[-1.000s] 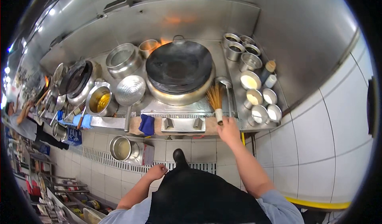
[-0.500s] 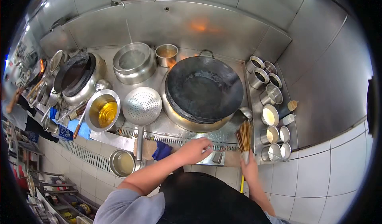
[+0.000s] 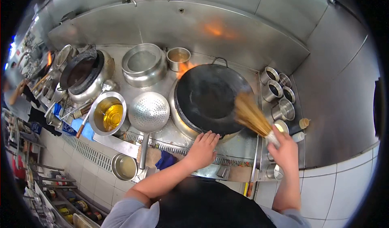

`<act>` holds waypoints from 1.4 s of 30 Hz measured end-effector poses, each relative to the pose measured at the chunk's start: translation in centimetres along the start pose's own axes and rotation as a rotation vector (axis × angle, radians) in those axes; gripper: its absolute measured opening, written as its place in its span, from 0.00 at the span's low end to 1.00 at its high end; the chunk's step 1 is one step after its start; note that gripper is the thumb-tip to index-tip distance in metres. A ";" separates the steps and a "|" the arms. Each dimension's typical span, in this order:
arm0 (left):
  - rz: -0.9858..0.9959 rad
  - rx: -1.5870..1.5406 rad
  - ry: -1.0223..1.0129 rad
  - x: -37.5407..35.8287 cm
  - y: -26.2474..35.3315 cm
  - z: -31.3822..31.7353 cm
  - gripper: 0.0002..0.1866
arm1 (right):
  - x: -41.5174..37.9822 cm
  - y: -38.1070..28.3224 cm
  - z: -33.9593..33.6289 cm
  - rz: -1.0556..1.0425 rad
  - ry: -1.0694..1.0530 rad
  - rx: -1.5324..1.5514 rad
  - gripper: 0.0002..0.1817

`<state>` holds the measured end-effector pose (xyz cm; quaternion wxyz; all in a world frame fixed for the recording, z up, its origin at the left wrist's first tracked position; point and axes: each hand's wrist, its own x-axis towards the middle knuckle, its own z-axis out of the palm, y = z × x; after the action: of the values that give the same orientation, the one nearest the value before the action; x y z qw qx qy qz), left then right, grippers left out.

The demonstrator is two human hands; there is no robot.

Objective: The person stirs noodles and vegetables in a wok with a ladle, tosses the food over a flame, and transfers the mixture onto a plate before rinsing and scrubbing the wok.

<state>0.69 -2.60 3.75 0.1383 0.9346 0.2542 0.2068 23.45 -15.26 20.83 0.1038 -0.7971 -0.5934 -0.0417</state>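
Observation:
In the head view, my right hand (image 3: 285, 149) grips the pale wrapped end of a bamboo wok brush (image 3: 257, 118). The bristles are smeared by motion and reach over the right side of a large black wok (image 3: 210, 92). This wok sits on a round metal burner ring, with flame (image 3: 185, 70) showing at its back left. My left hand (image 3: 201, 150) is at the wok's near rim, fingers stretched forward and their tips at the edge. A cloth or grip under those fingers cannot be made out.
Left of the wok lie a perforated strainer (image 3: 149, 110) and a pot of yellow oil (image 3: 96, 120). Several seasoning containers (image 3: 283, 109) line the right side. A pot of cloudy liquid (image 3: 117, 167) hangs low in front. Another person (image 3: 20, 98) stands far left.
My right hand has lifted the brush from the stove's front right edge up and over the wok. My left hand has moved forward to the wok's near rim. The view has shifted slightly.

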 end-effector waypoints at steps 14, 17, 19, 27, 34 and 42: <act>-0.087 -0.006 -0.010 0.3 0.4 0.4 0.29 | 17.9 -12.3 20.3 -0.464 -0.118 -0.153 0.14; -0.107 0.010 -0.026 0.4 0.9 -0.3 0.30 | 22.5 -10.2 22.7 -0.208 -0.073 -0.066 0.18; -0.110 0.027 -0.032 0.4 0.4 -0.2 0.31 | 23.9 -10.8 21.8 -0.097 -0.039 0.004 0.18; -0.088 0.077 -0.014 0.2 0.7 0.1 0.33 | 17.3 -10.8 14.4 -0.670 -0.070 -0.078 0.21; -0.069 0.032 -0.017 0.4 0.5 0.2 0.32 | 16.9 -11.9 13.6 -0.615 -0.222 -0.066 0.13; -0.074 0.076 -0.052 0.6 0.3 -0.2 0.30 | 23.5 -10.5 19.0 -0.109 -0.135 0.065 0.12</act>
<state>1.19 -2.47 4.19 0.1170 0.9343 0.2924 0.1672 19.25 13.71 7.93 0.0869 -0.7608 -0.6427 0.0256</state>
